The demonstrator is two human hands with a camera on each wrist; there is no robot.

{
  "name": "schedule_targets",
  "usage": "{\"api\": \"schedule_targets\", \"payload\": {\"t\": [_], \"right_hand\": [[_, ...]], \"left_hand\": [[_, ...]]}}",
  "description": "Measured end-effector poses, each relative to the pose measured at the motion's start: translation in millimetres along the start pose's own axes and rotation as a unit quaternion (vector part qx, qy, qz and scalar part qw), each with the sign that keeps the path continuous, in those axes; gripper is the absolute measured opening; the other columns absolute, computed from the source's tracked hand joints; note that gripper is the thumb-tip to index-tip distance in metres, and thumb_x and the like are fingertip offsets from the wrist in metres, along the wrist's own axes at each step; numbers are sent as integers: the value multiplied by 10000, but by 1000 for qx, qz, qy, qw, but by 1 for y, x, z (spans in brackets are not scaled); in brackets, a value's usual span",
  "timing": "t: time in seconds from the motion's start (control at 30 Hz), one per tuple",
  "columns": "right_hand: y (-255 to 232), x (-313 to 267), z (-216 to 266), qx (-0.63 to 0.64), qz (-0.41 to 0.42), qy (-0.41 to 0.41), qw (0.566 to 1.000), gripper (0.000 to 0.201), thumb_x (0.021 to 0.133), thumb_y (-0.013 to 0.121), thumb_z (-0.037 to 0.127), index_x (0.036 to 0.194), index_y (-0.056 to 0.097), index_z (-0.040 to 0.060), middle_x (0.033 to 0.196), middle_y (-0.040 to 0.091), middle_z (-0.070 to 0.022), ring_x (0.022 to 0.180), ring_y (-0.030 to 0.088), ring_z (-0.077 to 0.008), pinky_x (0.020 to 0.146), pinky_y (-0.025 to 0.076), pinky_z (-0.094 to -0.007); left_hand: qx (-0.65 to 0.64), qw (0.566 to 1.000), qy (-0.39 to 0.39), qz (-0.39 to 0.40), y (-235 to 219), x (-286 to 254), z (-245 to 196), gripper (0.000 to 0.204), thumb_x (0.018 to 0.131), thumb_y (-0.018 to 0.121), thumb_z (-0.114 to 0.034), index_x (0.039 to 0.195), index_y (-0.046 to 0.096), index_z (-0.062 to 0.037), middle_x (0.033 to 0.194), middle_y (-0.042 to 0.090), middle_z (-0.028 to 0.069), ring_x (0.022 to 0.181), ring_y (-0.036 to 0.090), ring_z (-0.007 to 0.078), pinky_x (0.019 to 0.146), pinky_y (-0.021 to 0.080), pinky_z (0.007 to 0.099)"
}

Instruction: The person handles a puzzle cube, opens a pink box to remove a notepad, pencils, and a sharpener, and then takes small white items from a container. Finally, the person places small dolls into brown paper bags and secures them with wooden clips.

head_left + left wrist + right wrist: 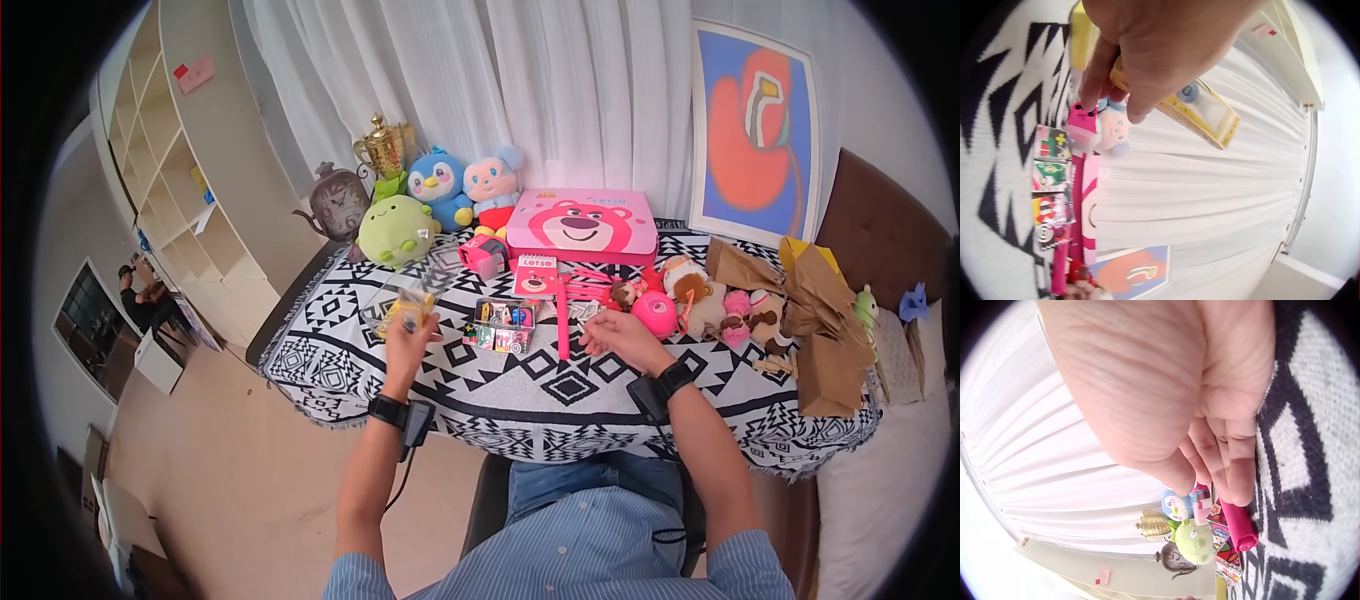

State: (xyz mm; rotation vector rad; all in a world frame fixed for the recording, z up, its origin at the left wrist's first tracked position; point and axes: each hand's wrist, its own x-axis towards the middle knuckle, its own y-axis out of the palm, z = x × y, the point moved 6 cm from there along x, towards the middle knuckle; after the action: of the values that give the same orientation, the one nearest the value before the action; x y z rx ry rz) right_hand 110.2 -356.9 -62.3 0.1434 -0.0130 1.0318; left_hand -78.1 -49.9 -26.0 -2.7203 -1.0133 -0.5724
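Left hand (408, 335) is raised just above the near-left part of the table (520, 395), fingers curled and pinching a small yellow-edged clear packet (1207, 115); it looks light, thin, slick plastic, probably crinkly and easy to bend, so best taken by the stiffer yellow border, not the clear window. Right hand (620, 340) rests low on the patterned cloth, fingers loosely curled, holding nothing, fingertips just beside a long pink stick (1238, 525) that looks rigid and smooth. The cloth is woven, black-and-white geometric, soft with a fringed edge. Between the hands sits a small open tin of colourful bits (503, 325), hard-walled. Further right, small plush toys and a round pink ball (655, 313), then crumpled brown paper bags (825, 320). At the back, a flat pink bear box (582, 225), soft plushies, including a green frog plush (395, 230), and a white curtain.
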Motion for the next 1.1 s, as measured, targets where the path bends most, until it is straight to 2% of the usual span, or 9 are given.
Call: {"api": "schedule_targets", "payload": {"t": [0.13, 0.2, 0.33, 0.4, 0.43, 0.53, 0.73, 0.93, 1.1], "right_hand": [[0, 1, 0, -6, -3, 5, 1000, 230, 963, 531, 154, 1095, 535, -35, 950, 641, -138, 785, 628, -166, 716, 516, -271], [0, 1, 0, -5, 0, 3, 1000, 231, 963, 531, 154, 1095, 535, -35, 949, 642, -138, 784, 628, -166, 715, 516, -271], [0, 1, -1, 7, 1, 6, 1000, 230, 962, 532, 156, 1092, 535, -34, 944, 643, -139, 779, 630, -166, 711, 518, -271], [0, 1, 4, -5, -5, 3, 1000, 228, 964, 533, 162, 1086, 536, -30, 937, 644, -133, 775, 627, -162, 706, 514, -270], [1, -1, 3, -15, -7, 3, 1000, 226, 966, 534, 168, 1080, 538, -26, 930, 646, -128, 772, 624, -158, 701, 511, -270], [0, 1, 0, -5, 0, -1, 1000, 228, 965, 535, 167, 1079, 536, -30, 929, 645, -131, 777, 627, -161, 701, 512, -273], [1, -1, 3, -24, -5, -2, 1000, 232, 957, 539, 158, 1083, 537, -37, 933, 646, -131, 777, 632, -161, 707, 519, -269], [1, -1, 4, -30, -8, 1, 1000, 236, 957, 544, 170, 1071, 545, -36, 931, 647, -128, 772, 633, -156, 700, 519, -269], [2, 0, 4, -29, -6, 3, 1000, 241, 956, 546, 174, 1072, 543, -37, 927, 646, -127, 768, 632, -156, 701, 520, -269]], "left_hand": [[72, 993, -84, -46, -24, 29, -31, 281, 856, 685, -243, 817, 571, 10, 591, 549, 15, 448, 519, 87, 381, 409, 231], [20, 983, -180, -33, -38, 45, -29, 260, 872, 656, -272, 876, 584, -22, 655, 552, 15, 480, 493, 68, 393, 364, 212], [175, 970, -159, -62, -67, 87, 21, 341, 809, 690, -322, 820, 575, -1, 671, 613, 90, 547, 611, 164, 452, 448, 302], [442, 890, -68, -91, -87, 113, 54, 359, 756, 703, -299, 879, 596, 20, 803, 664, 192, 728, 669, 309, 619, 511, 394], [517, 850, -79, -66, -69, 97, 21, 383, 735, 687, -287, 928, 609, 35, 897, 656, 255, 876, 640, 402, 760, 503, 448], [598, 797, -80, -25, -57, 87, 12, 370, 748, 669, -284, 932, 614, 32, 896, 662, 239, 862, 647, 392, 756, 514, 447], [630, 764, -108, 86, -72, 58, 8, 375, 731, 647, -318, 867, 680, 29, 860, 667, 246, 831, 660, 375, 750, 524, 436], [562, 794, -167, 161, -62, 14, -10, 456, 707, 690, -383, 815, 662, 59, 805, 656, 259, 779, 656, 387, 690, 514, 427], [566, 799, -126, 160, -54, 27, -15, 573, 724, 703, -463, 855, 653, 92, 779, 660, 249, 737, 663, 361, 674, 507, 403]]}}
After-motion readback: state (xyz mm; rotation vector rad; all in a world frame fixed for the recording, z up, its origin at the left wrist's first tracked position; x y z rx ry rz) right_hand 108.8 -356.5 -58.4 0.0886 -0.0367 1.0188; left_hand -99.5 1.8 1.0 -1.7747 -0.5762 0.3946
